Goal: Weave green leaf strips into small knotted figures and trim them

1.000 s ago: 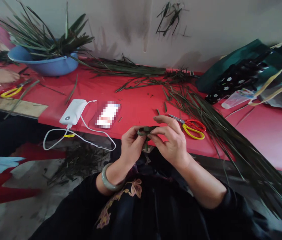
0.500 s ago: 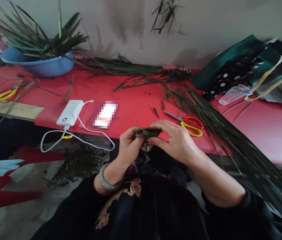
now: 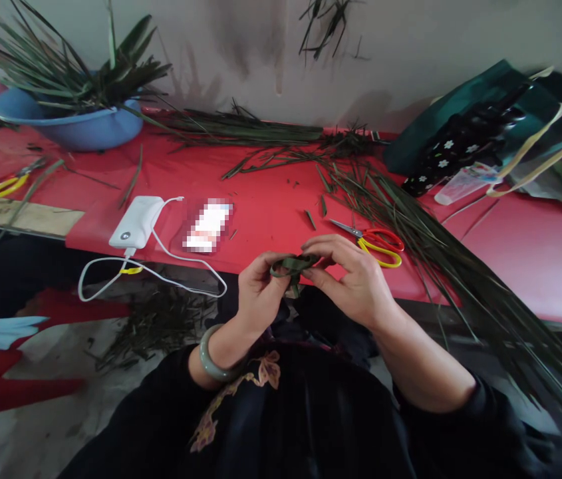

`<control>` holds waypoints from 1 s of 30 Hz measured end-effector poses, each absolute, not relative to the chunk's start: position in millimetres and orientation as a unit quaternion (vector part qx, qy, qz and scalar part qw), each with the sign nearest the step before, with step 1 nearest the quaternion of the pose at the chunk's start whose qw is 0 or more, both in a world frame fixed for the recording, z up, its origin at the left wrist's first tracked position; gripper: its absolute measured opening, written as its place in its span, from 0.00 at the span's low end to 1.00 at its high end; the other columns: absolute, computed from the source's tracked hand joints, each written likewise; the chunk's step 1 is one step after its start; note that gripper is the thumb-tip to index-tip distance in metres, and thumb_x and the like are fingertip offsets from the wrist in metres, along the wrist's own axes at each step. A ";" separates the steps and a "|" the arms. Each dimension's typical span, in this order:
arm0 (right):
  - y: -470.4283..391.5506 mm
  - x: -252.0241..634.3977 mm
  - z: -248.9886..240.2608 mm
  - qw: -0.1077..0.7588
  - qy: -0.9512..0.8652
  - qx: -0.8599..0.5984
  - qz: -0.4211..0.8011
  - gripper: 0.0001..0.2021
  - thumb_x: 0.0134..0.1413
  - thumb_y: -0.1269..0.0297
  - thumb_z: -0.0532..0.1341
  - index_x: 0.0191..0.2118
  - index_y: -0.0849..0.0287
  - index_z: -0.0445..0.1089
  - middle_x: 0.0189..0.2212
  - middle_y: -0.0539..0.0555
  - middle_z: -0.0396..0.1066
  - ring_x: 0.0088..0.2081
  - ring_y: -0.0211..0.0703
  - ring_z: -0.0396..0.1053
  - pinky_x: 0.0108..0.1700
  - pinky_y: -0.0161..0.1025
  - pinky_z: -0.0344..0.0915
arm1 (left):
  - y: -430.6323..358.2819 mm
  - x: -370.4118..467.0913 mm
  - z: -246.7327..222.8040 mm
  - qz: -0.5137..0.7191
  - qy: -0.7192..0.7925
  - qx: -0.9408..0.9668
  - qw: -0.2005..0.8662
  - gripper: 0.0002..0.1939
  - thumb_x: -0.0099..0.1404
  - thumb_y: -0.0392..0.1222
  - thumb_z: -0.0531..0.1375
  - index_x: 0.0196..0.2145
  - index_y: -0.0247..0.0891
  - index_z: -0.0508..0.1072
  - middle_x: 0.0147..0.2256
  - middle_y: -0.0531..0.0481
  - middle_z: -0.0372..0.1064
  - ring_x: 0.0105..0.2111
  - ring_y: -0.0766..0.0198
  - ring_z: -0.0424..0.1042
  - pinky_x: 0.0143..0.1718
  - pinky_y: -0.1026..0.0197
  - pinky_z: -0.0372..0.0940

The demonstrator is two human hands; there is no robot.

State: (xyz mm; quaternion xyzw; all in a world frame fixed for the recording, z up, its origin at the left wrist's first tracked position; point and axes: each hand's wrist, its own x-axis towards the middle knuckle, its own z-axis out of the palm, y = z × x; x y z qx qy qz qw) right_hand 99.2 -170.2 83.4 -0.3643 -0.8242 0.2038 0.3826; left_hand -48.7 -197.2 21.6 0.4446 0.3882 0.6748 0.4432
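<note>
A folded green leaf strip [image 3: 292,266], looped at both sides with a short tail hanging down, is held between my hands just off the table's front edge. My left hand [image 3: 261,289] pinches its left loop between thumb and fingers. At the right loop, my right hand [image 3: 353,276] has thumb and fingertips closed on the leaf. The fingers cover part of the folds. Scissors [image 3: 378,245] with one red and one yellow handle lie just beyond my right hand, blades pointing left.
On the red-covered table [image 3: 265,219] are a white power bank [image 3: 136,223] with a cable, a phone [image 3: 208,226], and long leaves [image 3: 425,246] trailing over the right edge. A blue basin [image 3: 86,130] of leaves, yellow-handled scissors [image 3: 8,185] and a green bag [image 3: 440,126] stand farther off.
My right hand has shifted slightly along the leaf and its fingers have lifted a little. More of the folded leaf and its hanging tail now shows. The view has moved slightly.
</note>
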 end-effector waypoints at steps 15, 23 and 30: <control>-177.5 95.5 81.7 0.389 -0.821 -0.361 0.209 0.06 0.55 0.66 0.60 0.40 0.57 0.69 0.37 0.54 0.74 0.39 0.39 0.72 0.38 0.36 0.71 | -199.5 -49.4 18.6 0.689 0.361 0.460 0.428 0.06 0.60 0.41 0.61 0.36 0.40 0.75 0.30 0.50 0.72 0.27 0.71 0.70 0.27 0.69 0.66; -176.6 96.2 82.6 0.376 -0.827 -0.366 0.199 0.07 0.55 0.67 0.60 0.40 0.56 0.71 0.38 0.54 0.74 0.40 0.41 0.73 0.43 0.39 0.71 | -200.1 -52.5 20.3 0.694 0.326 0.458 0.450 0.14 0.57 0.49 0.63 0.38 0.39 0.76 0.33 0.48 0.73 0.34 0.65 0.72 0.36 0.64 0.69; -175.8 99.4 80.0 0.379 -0.823 -0.372 0.200 0.07 0.54 0.65 0.61 0.39 0.56 0.72 0.37 0.53 0.75 0.39 0.40 0.73 0.42 0.38 0.71 | -198.3 -53.2 15.3 0.696 0.339 0.429 0.465 0.11 0.56 0.45 0.65 0.36 0.40 0.76 0.30 0.50 0.72 0.26 0.71 0.69 0.24 0.71 0.65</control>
